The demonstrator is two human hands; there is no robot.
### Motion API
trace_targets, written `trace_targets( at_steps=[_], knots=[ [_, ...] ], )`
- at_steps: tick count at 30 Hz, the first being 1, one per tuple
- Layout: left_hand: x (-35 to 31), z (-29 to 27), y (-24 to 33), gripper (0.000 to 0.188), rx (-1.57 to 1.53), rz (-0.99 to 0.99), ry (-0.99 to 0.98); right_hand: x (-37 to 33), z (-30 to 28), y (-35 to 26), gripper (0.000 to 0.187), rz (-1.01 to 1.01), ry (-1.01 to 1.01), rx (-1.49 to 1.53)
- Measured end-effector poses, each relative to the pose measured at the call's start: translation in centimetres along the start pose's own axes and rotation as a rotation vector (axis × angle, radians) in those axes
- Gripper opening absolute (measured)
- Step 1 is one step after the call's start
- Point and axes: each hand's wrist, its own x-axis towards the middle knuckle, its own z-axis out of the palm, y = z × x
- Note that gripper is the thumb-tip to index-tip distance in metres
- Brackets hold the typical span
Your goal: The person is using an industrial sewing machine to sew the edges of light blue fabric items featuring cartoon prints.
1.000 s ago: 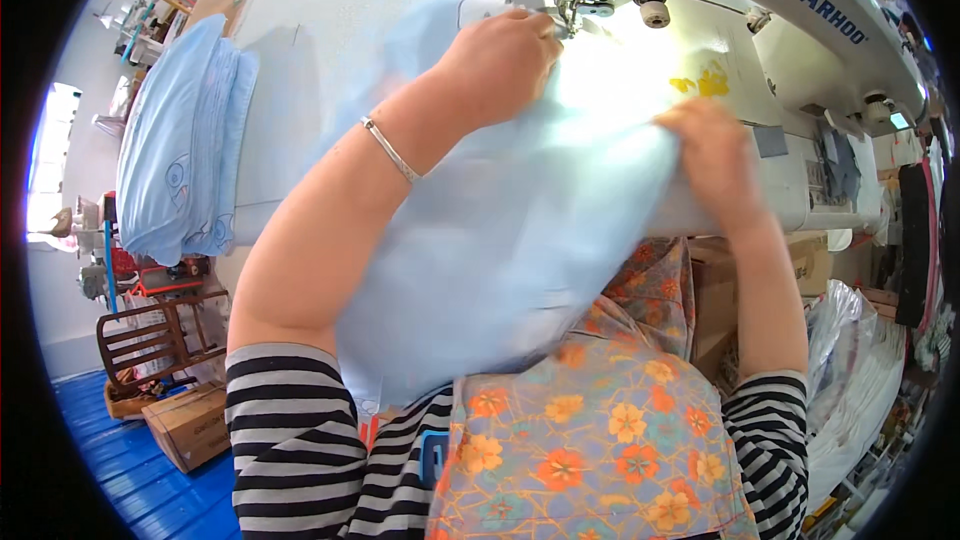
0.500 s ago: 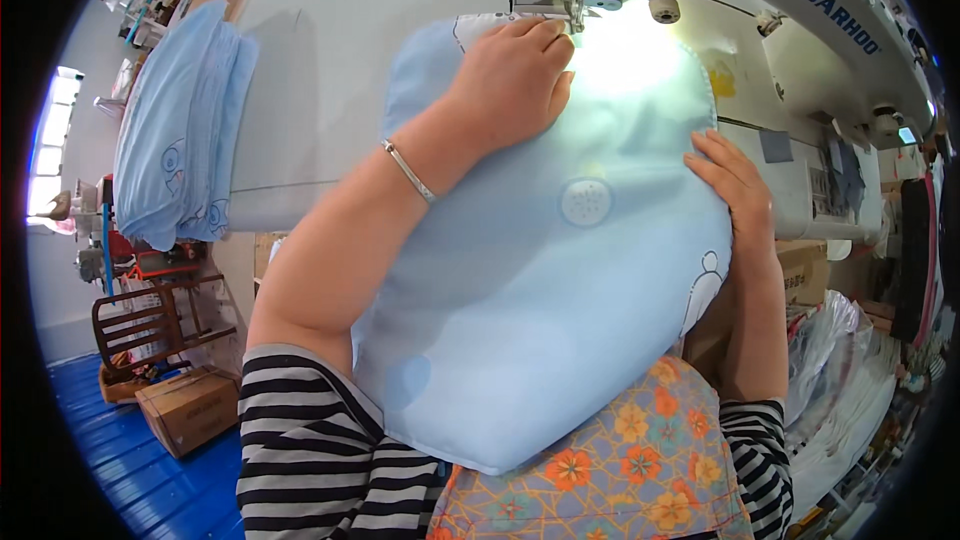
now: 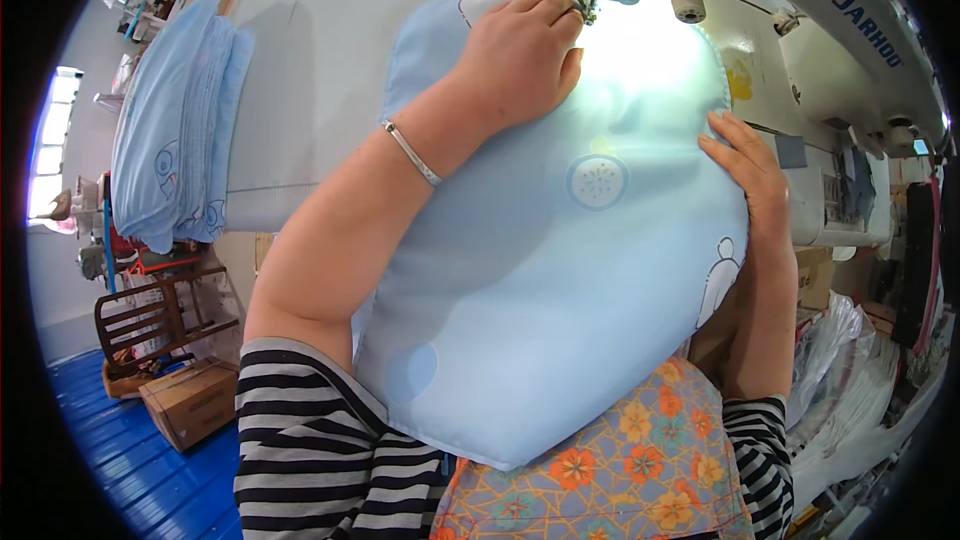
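A light-blue fabric piece (image 3: 520, 270) with rounded corners and printed figures spreads from the sewing machine down over my lap. At its far edge, my left hand (image 3: 520, 50) bends its fingers closely together and presses the cloth right beside the presser foot (image 3: 588, 12). The thumb lies on the cloth, a little apart from the fingers. Over on the right, my right hand (image 3: 750, 165) has its fingers over the side edge of the same piece; its thumb is hidden. The sewing machine (image 3: 800, 10) stands above, its lamp shining brightly on the cloth beside the needle area.
A folded stack of blue fabric (image 3: 170, 130) lies on the left part of the pale sewing table (image 3: 310, 70). A brown chair (image 3: 165, 315) and a cardboard box (image 3: 190, 400) are on the blue floor at lower left. Clear plastic bags (image 3: 830, 360) lie at right.
The fabric's far edge, both hands and the machine appear slightly higher and further right in the picture, partly from a shift of view. Both hands keep their places on the cloth.
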Motion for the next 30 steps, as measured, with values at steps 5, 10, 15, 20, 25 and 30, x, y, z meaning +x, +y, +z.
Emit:
trace_targets(
  at_steps=[5,10,15,20,25,30],
  knots=[
    [0.0,-0.7,0.1,0.033,0.024,-0.056,-0.088,-0.4,0.1,-0.2,0.031,-0.018,0.025,-0.035],
    [-0.5,0.2,-0.1,0.026,0.035,-0.021,0.018,-0.7,0.0,0.0,0.03,-0.02,0.023,0.016],
    [-0.5,0.6,-0.3,0.027,0.058,-0.035,-0.007,-0.8,-0.1,0.4,0.03,-0.026,0.004,0.027],
    [-0.2,0.5,-0.4,0.028,0.068,-0.032,-0.008,-0.6,-0.4,0.4,0.03,-0.043,0.001,0.017],
    [-0.3,0.2,-0.7,0.027,0.065,-0.02,0.032,-1.5,-0.2,-0.9,0.028,-0.054,0.006,0.074],
    [1.8,-2.4,1.3,0.03,0.062,-0.187,-0.361,-3.6,-3.8,1.9,0.032,0.59,0.41,1.204]
  ],
)
